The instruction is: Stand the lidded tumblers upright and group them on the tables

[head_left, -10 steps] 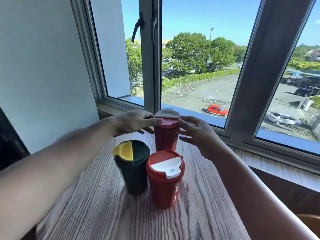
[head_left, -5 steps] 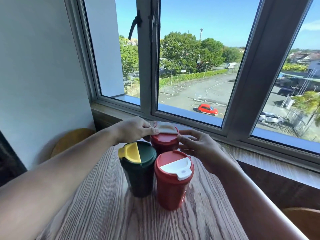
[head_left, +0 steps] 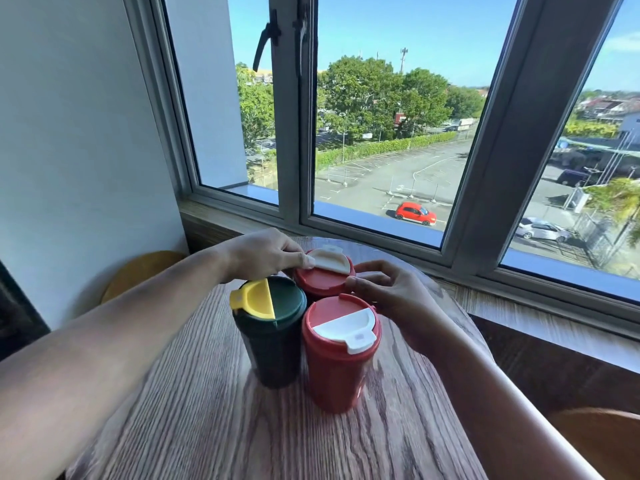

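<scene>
Tumblers upright, clustered on table [head_left: 214,427] | both hands' fingers pinched far red tumbler [head_left: 323,277] lid: left hand [head_left: 265,252] at 9 o'clock, right hand [head_left: 391,292] at 3 o'clock

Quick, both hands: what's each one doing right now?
Left hand: fingertips pinching the rim of the far red tumbler.
Right hand: fingers curled against that tumbler's other side.

Two red tumblers [head_left: 341,355] [head_left: 323,277], one green tumbler [head_left: 272,337], two hands [head_left: 263,252] [head_left: 391,292].

Grey-framed window [head_left: 481,161] with black handle [head_left: 265,43]; outside: trees [head_left: 377,95], car park [head_left: 398,174], red car [head_left: 415,213], silver car [head_left: 542,231]. White wall [head_left: 76,133]. Two wooden stools [head_left: 138,271], [head_left: 602,441].
</scene>
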